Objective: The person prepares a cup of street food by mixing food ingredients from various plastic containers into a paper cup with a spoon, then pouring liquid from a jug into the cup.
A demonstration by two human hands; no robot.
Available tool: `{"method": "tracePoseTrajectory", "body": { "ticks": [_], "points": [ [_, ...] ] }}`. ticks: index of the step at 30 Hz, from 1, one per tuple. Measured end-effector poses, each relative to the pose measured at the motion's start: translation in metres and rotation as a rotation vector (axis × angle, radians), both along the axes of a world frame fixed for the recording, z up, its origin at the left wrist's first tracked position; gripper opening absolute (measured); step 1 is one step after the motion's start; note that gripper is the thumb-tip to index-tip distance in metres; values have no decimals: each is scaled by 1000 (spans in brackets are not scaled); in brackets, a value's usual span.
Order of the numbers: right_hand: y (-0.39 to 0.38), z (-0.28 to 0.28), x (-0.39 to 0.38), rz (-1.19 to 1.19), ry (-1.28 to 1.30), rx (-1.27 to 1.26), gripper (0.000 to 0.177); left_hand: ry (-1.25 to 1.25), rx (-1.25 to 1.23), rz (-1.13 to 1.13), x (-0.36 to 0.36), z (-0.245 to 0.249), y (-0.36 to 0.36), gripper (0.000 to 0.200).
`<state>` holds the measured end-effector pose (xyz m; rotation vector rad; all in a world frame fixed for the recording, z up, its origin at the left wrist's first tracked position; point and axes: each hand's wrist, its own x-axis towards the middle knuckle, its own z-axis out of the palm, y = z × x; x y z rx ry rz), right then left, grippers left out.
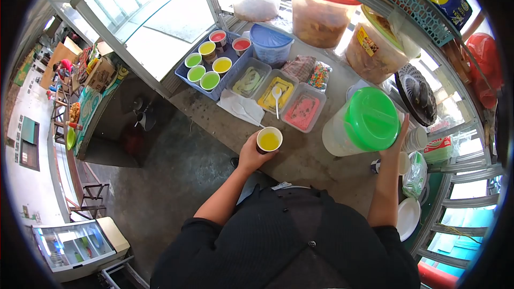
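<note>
Head view: grey stall counter (300, 155), bare concrete floor below. Left hand (249, 153) wraps the paper cup (269, 140), white rim, yellow liquid inside, at the counter's near edge. Just beyond the grip, three tubs of filling (276, 93). Well to its right, right hand (397, 142) lies against the tilted green-lidded pitcher (364, 123); can't tell if it grips.

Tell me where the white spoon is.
In the head view, the spoon stands in the middle tub, the yellow-filled one of three, centre frame, just beyond the cup in the left hand.
</note>
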<state>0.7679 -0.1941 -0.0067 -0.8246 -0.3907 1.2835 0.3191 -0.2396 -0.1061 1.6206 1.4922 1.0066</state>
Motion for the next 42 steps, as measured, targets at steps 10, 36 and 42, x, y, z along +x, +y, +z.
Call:
{"method": "tracePoseTrajectory", "body": {
  "ticks": [10, 36, 42],
  "points": [
    [-98, -77, -94, -485, -572, -397, 32, -46, 1, -20, -50, 6, 28, 73],
    [24, -102, -371, 324, -1810, -198, 19, -42, 25, -771, -156, -16, 128, 81],
    [16, -107, -380, 232, -1805, -293, 15, 137, 4, -808, -154, -15, 136, 77]
  ]
}}
